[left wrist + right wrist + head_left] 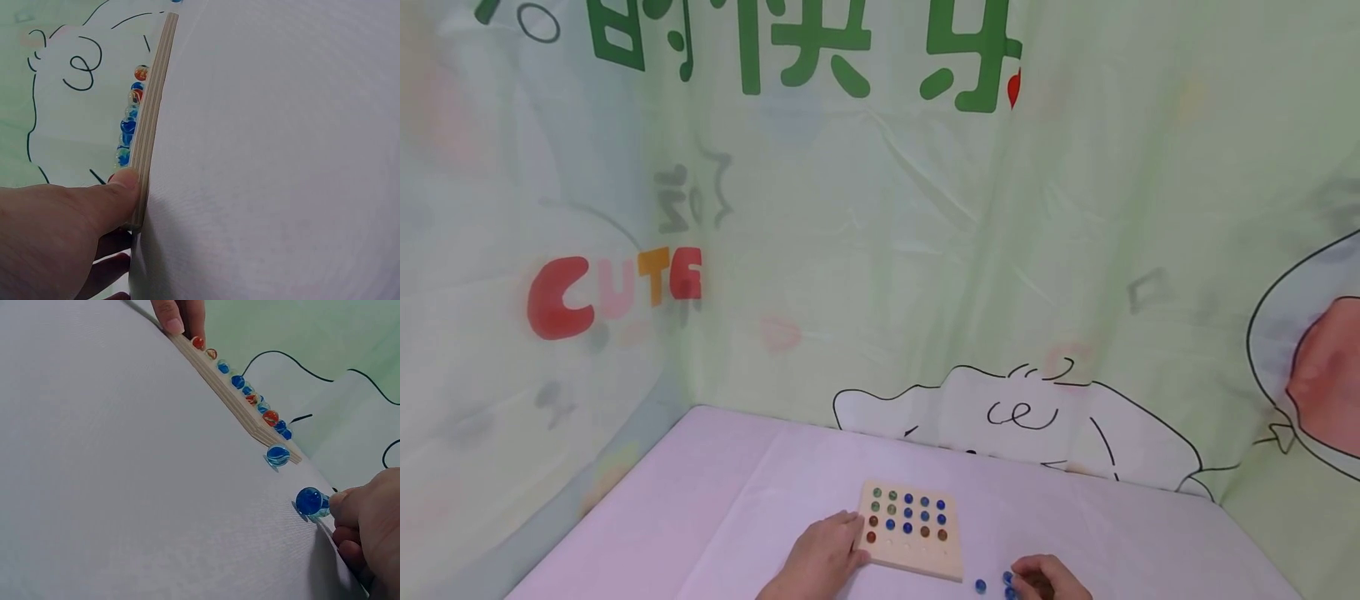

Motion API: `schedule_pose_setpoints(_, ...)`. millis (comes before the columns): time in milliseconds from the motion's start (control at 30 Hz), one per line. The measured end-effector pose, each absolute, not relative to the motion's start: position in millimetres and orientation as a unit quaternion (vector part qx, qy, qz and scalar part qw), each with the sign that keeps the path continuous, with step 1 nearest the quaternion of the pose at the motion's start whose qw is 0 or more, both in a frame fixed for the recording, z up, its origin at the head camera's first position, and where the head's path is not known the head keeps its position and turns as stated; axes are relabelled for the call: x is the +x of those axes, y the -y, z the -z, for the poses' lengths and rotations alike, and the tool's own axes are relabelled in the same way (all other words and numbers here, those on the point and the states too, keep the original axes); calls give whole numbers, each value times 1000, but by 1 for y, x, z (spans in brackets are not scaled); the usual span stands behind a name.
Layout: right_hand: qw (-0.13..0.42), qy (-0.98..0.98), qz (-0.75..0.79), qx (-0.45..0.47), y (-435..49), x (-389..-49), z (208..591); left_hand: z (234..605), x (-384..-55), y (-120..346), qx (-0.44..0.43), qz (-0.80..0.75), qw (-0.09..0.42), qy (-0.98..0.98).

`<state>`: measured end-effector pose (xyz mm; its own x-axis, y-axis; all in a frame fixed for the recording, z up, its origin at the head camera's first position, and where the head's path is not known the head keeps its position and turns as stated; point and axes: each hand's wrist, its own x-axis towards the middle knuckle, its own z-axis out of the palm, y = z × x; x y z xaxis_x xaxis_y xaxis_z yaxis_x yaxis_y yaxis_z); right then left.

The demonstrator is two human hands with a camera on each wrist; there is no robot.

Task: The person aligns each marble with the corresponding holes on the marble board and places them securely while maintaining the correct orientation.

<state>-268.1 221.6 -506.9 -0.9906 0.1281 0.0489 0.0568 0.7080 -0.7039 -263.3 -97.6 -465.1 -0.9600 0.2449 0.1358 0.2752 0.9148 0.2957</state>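
A light wooden board (917, 563) lies on the table with rows of glass marbles in its hollows. Green and blue marbles fill the two far rows; red-brown and blue ones fill the third. The nearest row has one red-brown marble (871, 537) at its left end, then bare hollows. My left hand (825, 554) grips the board's near left corner, thumb on the near edge. Right of the board, my right hand (1051, 578) has curled fingers touching a blue marble (309, 501); whether they pinch it is unclear. Another lies close by, partly hidden.
A loose blue marble (278, 454) lies between the board and my right hand. The white tablecloth (737, 492) spreads around the board. Printed fabric walls (850, 250) rise behind the table and at its left.
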Motion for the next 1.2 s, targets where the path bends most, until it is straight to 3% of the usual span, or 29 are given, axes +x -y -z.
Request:
schedule_pose_setpoints(467, 63, 921, -377, -81, -213, -268, 507, 466, -263, 99, -134, 159, 49, 977)
schedule_pose_setpoints(733, 37, 912, -399, -87, -216, -270, 511, 467, -263, 98, -136, 158, 52, 977)
schedule_pose_setpoints(1200, 69, 927, -361, -68, -217, -269, 506, 467, -262, 99, -141, 163, 60, 975)
